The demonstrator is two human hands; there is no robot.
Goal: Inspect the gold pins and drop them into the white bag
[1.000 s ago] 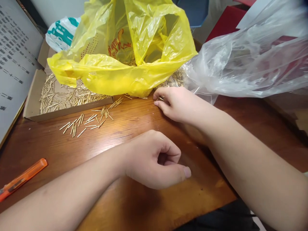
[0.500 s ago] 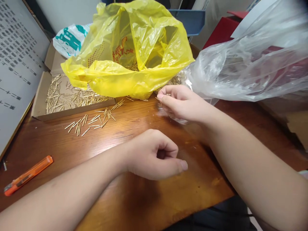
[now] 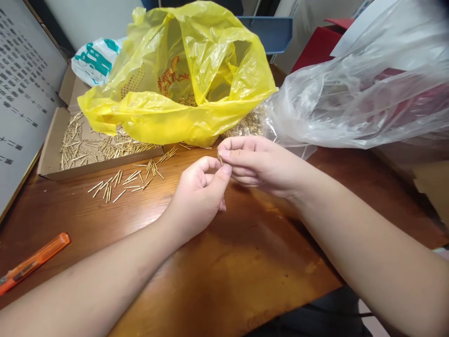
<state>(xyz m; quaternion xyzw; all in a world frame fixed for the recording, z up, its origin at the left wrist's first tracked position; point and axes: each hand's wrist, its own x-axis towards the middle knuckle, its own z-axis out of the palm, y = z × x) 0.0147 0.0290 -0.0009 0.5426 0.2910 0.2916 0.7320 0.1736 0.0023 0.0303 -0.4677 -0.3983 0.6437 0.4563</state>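
Note:
A small gold pin (image 3: 220,159) shows between the fingertips of both hands, above the wooden table. My right hand (image 3: 257,164) is closed in a pinch on its upper end. My left hand (image 3: 199,192) meets it from the left, thumb and forefinger closed at the pin's lower end; the left fingertips are partly hidden. To the left, several loose gold pins (image 3: 131,180) lie on the table. More pins (image 3: 91,147) are heaped in a shallow cardboard box (image 3: 101,164).
A yellow plastic bag (image 3: 168,124) with gold pins inside stands open behind my hands. To its right is a clear plastic bag (image 3: 326,107). An orange utility knife (image 3: 35,262) lies at the left. A white board with printed characters (image 3: 21,89) leans at the left edge.
My left hand has moved up to meet my right hand and closed at the pin. My right hand has come slightly nearer with the pin. The view has shifted a little.

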